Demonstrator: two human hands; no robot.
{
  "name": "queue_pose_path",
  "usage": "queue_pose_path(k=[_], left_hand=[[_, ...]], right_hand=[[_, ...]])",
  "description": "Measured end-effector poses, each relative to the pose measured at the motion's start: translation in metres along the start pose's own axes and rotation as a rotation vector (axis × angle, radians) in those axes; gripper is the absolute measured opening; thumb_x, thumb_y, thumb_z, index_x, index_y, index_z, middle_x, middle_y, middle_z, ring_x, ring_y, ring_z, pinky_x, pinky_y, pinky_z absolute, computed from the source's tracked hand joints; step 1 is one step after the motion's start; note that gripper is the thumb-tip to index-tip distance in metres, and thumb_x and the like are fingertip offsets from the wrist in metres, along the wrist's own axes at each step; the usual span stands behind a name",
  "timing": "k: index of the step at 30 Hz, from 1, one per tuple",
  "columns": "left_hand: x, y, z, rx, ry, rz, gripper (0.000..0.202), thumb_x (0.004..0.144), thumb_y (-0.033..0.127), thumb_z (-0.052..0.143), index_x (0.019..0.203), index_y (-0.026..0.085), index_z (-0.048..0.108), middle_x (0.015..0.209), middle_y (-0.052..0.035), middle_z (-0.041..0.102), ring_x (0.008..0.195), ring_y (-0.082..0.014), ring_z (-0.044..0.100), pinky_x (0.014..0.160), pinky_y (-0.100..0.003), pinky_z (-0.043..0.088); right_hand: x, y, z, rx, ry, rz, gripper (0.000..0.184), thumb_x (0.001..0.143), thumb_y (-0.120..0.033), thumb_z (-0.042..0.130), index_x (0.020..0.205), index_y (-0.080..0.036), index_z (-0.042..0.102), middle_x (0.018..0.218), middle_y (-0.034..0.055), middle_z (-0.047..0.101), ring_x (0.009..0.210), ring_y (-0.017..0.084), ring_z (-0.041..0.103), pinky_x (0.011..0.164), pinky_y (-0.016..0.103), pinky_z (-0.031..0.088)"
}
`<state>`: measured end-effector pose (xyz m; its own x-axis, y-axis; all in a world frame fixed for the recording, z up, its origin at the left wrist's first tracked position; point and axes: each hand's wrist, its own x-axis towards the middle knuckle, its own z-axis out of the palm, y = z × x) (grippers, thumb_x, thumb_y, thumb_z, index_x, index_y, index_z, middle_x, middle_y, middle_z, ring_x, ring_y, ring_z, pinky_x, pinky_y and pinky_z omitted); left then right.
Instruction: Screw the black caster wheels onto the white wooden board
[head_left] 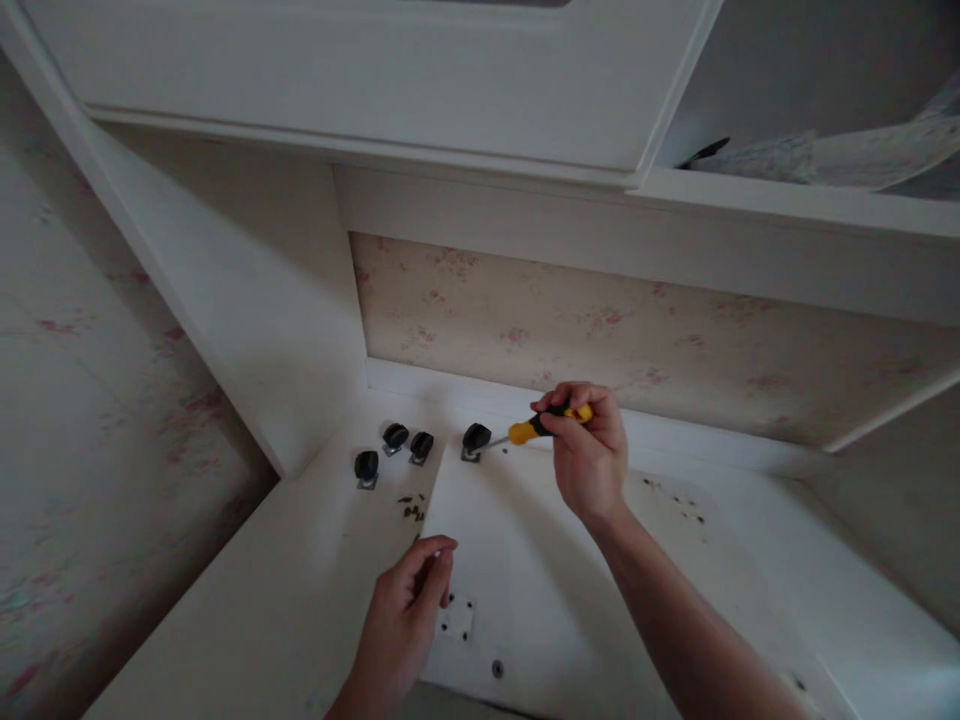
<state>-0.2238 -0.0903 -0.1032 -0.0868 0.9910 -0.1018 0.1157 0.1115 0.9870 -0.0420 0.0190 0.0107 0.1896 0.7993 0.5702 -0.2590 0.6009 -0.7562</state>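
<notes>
My right hand (592, 460) is wrapped round a yellow and black screwdriver (523, 432). The screwdriver's shaft points left, and its tip meets the metal plate of a black caster wheel (476, 437) at the far edge of a white board (540, 570). Nearer to me, my left hand (405, 605) hovers over the board's left edge with its fingers curled and thumb pressed in; whatever they pinch, if anything, is hidden. By its fingertips lie several small dark screws (412, 510). A square of screw holes (457, 618) shows just right of that hand.
Further black casters (366, 466) stand on the white surface at left. More small screws (679, 500) lie on the right. A white cabinet front (360, 90) overhangs the work, with a white side panel (247, 270) at left and floral wallpaper (525, 320) behind.
</notes>
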Motion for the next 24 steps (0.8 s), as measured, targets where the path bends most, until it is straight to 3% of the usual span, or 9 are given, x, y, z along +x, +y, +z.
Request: queue_pose_path(k=[6,24], left_hand=[[-0.001,0.001,-0.001,0.007,0.001,0.003,0.047,0.083,0.06,0.056,0.095,0.017,0.07,0.059,-0.0001,0.055,0.058,-0.0154,0.053,0.055,-0.024,0.042],[-0.003,-0.001,-0.001,0.007,-0.052,-0.009,0.044,0.085,0.058,0.054,0.093,0.017,0.07,0.058,0.0012,0.051,0.057,-0.0137,0.049,0.053,-0.022,0.038]], right_hand=[[0.017,0.022,0.015,-0.182,-0.135,0.109,0.022,0.069,-0.01,0.057,0.081,-0.023,0.045,0.085,-0.0025,0.052,0.079,0.015,0.054,0.071,0.031,0.042],[0.031,0.04,0.022,-0.415,-0.243,0.142,0.019,0.069,-0.019,0.049,0.082,-0.025,0.037,0.08,-0.0014,0.05,0.075,0.016,0.051,0.068,0.031,0.043]])
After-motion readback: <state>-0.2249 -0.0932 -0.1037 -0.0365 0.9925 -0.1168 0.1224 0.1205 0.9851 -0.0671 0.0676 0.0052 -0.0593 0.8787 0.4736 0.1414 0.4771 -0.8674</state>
